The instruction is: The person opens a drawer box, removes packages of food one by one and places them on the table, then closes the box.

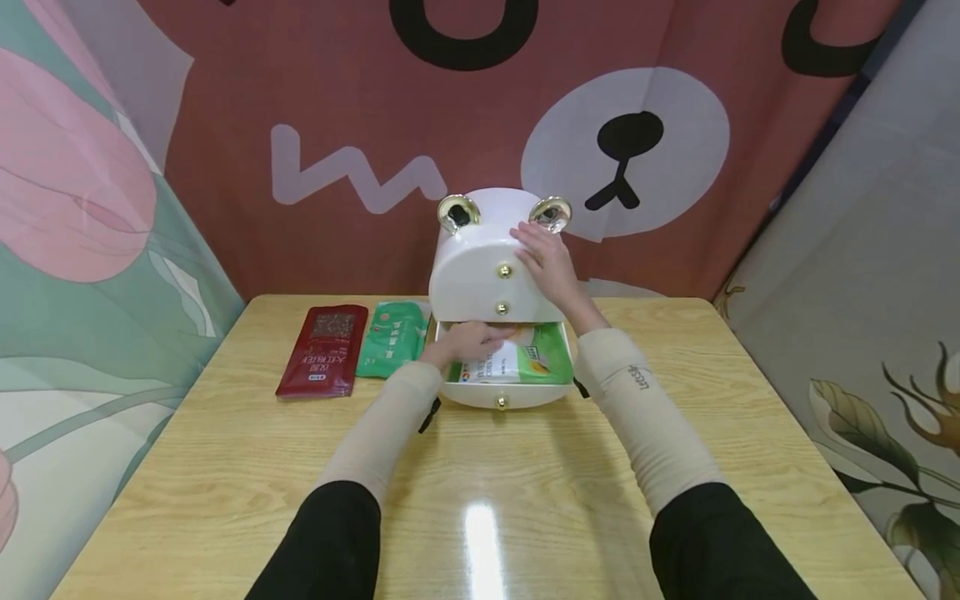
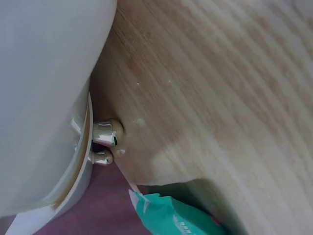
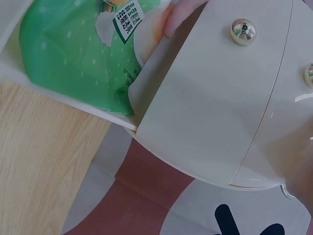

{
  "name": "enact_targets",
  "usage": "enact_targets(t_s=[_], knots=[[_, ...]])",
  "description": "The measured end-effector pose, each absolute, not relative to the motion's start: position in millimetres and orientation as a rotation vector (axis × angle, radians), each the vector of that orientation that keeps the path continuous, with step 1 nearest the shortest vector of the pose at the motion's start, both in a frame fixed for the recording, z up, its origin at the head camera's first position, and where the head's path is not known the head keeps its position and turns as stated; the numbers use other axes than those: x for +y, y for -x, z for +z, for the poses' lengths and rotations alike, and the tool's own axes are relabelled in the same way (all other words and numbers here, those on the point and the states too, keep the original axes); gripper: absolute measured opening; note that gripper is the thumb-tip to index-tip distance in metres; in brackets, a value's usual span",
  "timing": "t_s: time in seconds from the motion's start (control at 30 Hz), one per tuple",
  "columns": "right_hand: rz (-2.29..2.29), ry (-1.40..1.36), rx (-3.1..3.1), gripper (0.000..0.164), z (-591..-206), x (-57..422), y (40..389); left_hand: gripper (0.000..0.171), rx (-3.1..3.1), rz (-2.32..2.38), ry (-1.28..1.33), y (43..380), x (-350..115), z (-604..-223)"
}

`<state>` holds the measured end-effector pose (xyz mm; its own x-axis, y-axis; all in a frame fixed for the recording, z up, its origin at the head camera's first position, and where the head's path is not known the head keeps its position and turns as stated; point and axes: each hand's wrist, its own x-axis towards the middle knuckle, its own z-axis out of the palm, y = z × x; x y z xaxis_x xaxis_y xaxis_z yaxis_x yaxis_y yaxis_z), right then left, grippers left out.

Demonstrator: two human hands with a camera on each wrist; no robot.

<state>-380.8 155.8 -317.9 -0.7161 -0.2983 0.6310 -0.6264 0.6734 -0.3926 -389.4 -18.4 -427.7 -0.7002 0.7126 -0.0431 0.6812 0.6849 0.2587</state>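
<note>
A white frog-shaped drawer box point(image 1: 468, 287) with gold-rimmed eyes stands on the table, its bottom drawer point(image 1: 536, 396) pulled out. Inside that drawer lies a green and white packet point(image 1: 553, 354), seen also in the right wrist view as a green bag point(image 3: 73, 63). My left hand point(image 1: 468, 340) reaches over the drawer, extended fingers resting on the packet. Up on the box's front, near its right eye, my right hand point(image 1: 549, 265) lies with fingers stretched out. Neither hand shows in the left wrist view, where the box's white side and gold feet point(image 2: 107, 133) appear.
Left of the box lie a teal pouch point(image 1: 392, 340) and a dark red pouch point(image 1: 322, 352) on the wooden table point(image 1: 480, 475). Black straps point(image 1: 429, 415) stick out beside the drawer. A printed curtain point(image 1: 337, 250) hangs behind the table.
</note>
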Motion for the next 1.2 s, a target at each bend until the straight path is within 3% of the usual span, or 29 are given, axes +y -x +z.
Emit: enact_targets(t_s=[0.63, 1.2], knots=[[0.824, -0.712, -2.355, 0.034, -317.6, 153.2, 380.7, 0.037, 2.690, 0.614, -0.950, 395.7, -18.1, -433.6], [0.823, -0.696, -2.349, 0.033, -318.7, 154.9, 380.1, 0.044, 2.833, 0.601, -1.211, 396.6, -14.3, -434.2]])
